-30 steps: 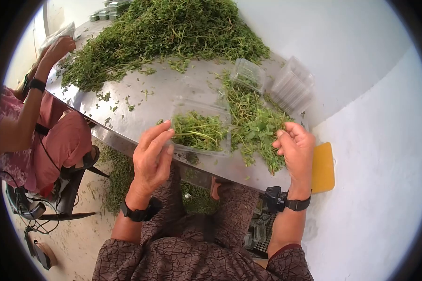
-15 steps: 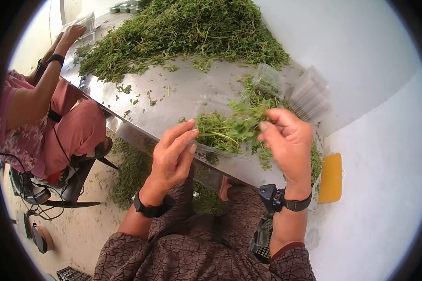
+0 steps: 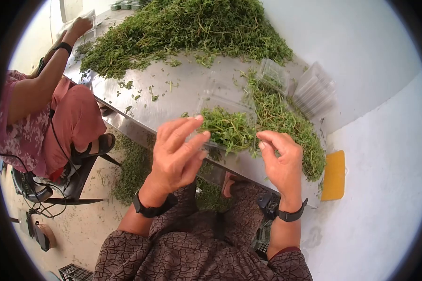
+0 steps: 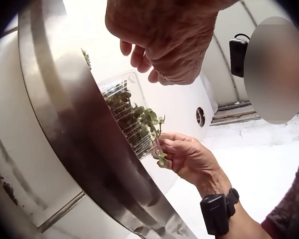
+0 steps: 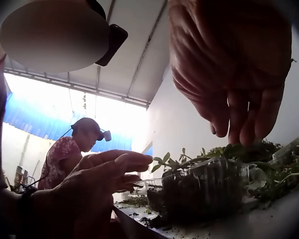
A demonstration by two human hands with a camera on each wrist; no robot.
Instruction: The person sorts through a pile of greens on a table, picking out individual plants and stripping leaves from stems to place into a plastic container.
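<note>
left hand (image 3: 176, 150) flat-fingered beside the herb-filled clear tray (image 3: 227, 129), right hand (image 3: 280, 159) pinching a sprig (image 4: 162, 159) at its edge

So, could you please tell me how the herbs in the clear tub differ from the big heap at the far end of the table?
The tub herbs are a small portion packed in a clear tub at the near table edge, between the two hands; the big heap is far larger, loose and spread bare on the steel table. Both are the same green leafy sprigs.
</note>
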